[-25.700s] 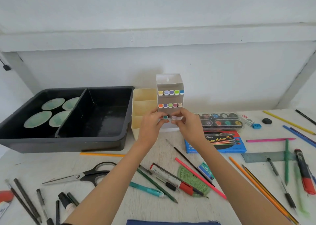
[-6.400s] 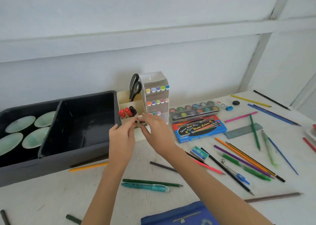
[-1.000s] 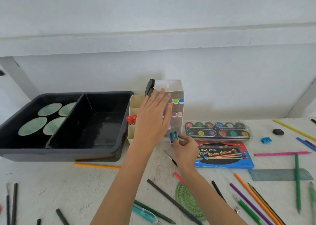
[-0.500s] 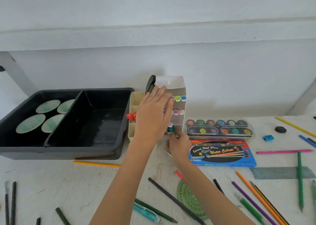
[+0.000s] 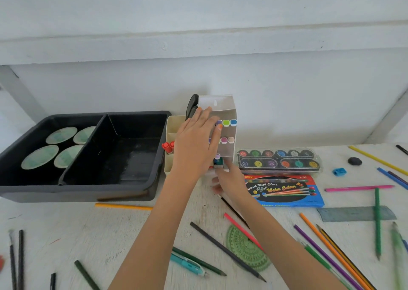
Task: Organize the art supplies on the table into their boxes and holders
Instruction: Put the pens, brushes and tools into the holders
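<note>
Small teal box [image 5: 218, 163] sits in the mouth of the bottom slot of the white holder [image 5: 220, 103], under the rows of marker caps, at back-centre of the tabletop [image 5: 66, 234]. Your right hand [image 5: 230, 179] is just below it, a fingertip up beside the box. Blur hides whether it pinches the box or only pushes, so can't tell. The box lies straight ahead of that hand, away from you, so the next move is prob. a short push inward, w/ the right hand the nearer one. Your left hand [image 5: 195, 144] is released: fingers straight, palm flat on the holder's front above the slot, likely bracing it. Cream caddy [image 5: 172, 126] stands just left of the holder, black tray [image 5: 88, 186] beyond that, paint set [image 5: 279, 159] just right. Loose pencils [image 5: 227, 251] lie nearer you.
</note>
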A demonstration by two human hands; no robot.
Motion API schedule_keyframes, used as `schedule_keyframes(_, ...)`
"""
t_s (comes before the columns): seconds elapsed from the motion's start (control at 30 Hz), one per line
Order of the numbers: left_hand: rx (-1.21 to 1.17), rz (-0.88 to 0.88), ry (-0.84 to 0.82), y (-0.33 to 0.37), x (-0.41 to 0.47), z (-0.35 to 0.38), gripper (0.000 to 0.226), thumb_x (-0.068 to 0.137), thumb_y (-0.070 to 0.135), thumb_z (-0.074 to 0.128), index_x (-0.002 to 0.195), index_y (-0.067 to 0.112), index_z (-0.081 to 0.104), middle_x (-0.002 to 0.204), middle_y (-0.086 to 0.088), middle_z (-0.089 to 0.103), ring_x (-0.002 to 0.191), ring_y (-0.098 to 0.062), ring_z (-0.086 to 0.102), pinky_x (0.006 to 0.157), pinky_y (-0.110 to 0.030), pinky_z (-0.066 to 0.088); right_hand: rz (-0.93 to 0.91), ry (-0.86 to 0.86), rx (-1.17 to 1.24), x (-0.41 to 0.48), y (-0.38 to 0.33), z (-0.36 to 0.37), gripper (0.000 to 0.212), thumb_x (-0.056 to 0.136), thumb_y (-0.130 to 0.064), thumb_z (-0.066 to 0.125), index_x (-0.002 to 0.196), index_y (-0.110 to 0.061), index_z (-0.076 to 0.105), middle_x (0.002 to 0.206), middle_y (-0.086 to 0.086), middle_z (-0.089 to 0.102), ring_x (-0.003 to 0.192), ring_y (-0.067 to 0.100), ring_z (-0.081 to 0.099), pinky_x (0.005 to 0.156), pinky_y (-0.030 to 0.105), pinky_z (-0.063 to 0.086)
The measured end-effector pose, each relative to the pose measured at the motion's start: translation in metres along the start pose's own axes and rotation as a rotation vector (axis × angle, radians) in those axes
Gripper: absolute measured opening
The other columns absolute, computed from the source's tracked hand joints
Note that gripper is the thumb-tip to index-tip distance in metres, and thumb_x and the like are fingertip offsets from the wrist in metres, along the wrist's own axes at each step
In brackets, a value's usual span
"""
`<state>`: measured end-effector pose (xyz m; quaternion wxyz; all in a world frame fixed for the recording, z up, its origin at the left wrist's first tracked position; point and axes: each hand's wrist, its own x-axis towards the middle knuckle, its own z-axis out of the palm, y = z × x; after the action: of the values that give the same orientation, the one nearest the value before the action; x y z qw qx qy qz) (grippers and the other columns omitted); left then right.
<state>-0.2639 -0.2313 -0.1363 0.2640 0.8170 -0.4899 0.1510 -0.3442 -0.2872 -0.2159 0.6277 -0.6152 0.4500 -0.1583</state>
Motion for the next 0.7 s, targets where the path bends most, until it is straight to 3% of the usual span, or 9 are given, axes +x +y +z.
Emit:
schedule_keyframes(0.13, 0.032, -0.001, -0.067, 0.002, 0.002, -0.009, 0.045, 0.101, 0.041, 0.03, 0.141, 0.024, 0.041, 0.15, 0.005, 0.034, 0.142, -0.01, 0.022, 0.111, -0.024, 0.013, 0.045, -0.112, -0.046, -0.037, -0.004, -0.027, 0.027, 0.093, -0.01, 0.044, 0.116, -0.006, 0.057, 0.086, 0.012, 0.066, 0.05, 0.017, 0.054, 0.049, 0.026, 0.043)
schedule_keyframes(0.27, 0.006, 0.024, -0.111, 0.001, -0.004, -0.016, 0.046, 0.101, 0.04, 0.03, 0.144, 0.026, 0.033, 0.153, 0.003, 0.029, 0.144, -0.012, 0.017, 0.113, -0.03, 0.006, 0.047, -0.126, 0.002, -0.066, -0.002, -0.057, 0.022, 0.093, -0.009, 0.045, 0.103, -0.008, 0.064, 0.084, 0.013, 0.069, 0.054, 0.018, 0.056, 0.048, 0.021, 0.044)
schedule_keyframes(0.37, -0.074, 0.063, 0.017, 0.008, -0.024, -0.015, 0.044, 0.098, 0.037, 0.032, 0.138, 0.021, 0.043, 0.151, -0.001, 0.033, 0.142, -0.016, 0.023, 0.11, -0.027, 0.005, 0.048, -0.059, 0.031, -0.085, 0.007, -0.07, 0.023, 0.093, -0.009, 0.044, 0.099, -0.009, 0.066, 0.08, 0.01, 0.07, 0.055, 0.018, 0.058, 0.05, 0.02, 0.046)
schedule_keyframes(0.5, -0.244, 0.107, 0.146, 0.024, -0.061, -0.009, 0.039, 0.092, 0.029, 0.038, 0.124, 0.017, 0.056, 0.134, 0.001, 0.052, 0.125, -0.014, 0.04, 0.1, -0.02, 0.018, 0.068, 0.038, 0.15, -0.112, 0.026, -0.071, 0.025, 0.092, -0.005, 0.044, 0.098, -0.008, 0.067, 0.076, 0.01, 0.069, 0.055, 0.018, 0.057, 0.053, 0.023, 0.046)
schedule_keyframes(0.7, -0.385, 0.106, 0.023, 0.021, -0.127, 0.003, 0.035, 0.09, 0.027, 0.037, 0.112, 0.017, 0.062, 0.116, 0.004, 0.061, 0.114, -0.012, 0.047, 0.095, -0.009, 0.019, -0.02, 0.302, 0.182, -0.151, 0.067, -0.055, 0.027, 0.09, 0.001, 0.044, 0.088, -0.008, 0.07, 0.076, 0.012, 0.07, 0.054, 0.016, 0.057, 0.052, 0.023, 0.047)
